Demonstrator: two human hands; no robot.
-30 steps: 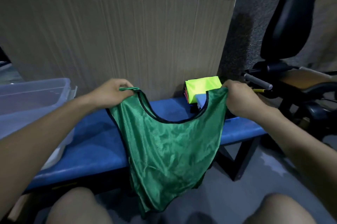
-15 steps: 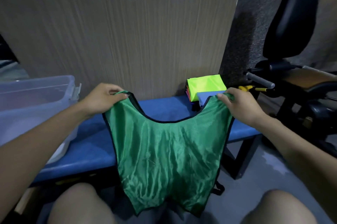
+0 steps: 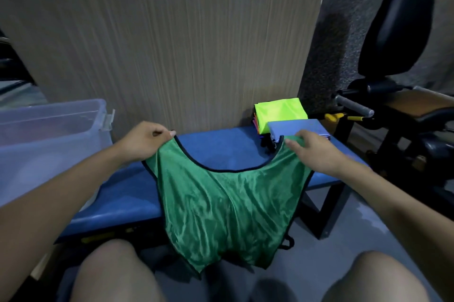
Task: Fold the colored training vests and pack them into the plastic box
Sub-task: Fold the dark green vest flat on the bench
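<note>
I am looking down at my own two bare arms reaching forward over my knees. My left hand (image 3: 145, 141) is pinching one shoulder strap of a shiny green mesh training vest with black trim (image 3: 228, 206), fingers curled tight around the fabric. My right hand (image 3: 317, 152) is lying on the other shoulder strap with the fingers curled down over it, gripping it against the bench.

The vest is spreading flat between my hands, its upper part lying on a blue padded bench (image 3: 118, 193) and its lower part hanging over the near edge toward my knees. No lettering, number or brand mark is showing on the vest.

At the far right end of the bench, just beyond my right hand, a stack of folded vests (image 3: 282, 115) is sitting against a wooden panel wall (image 3: 172, 56); a neon yellow one is on top at the back and a light blue one is lying in front. On the far left, a clear plastic storage box (image 3: 49, 134) is standing open on the bench, well apart from the vest. Bare blue padding is lying between the box and the vest. To the right, black gym equipment (image 3: 398, 31) is standing beside the bench, above a grey floor.
</note>
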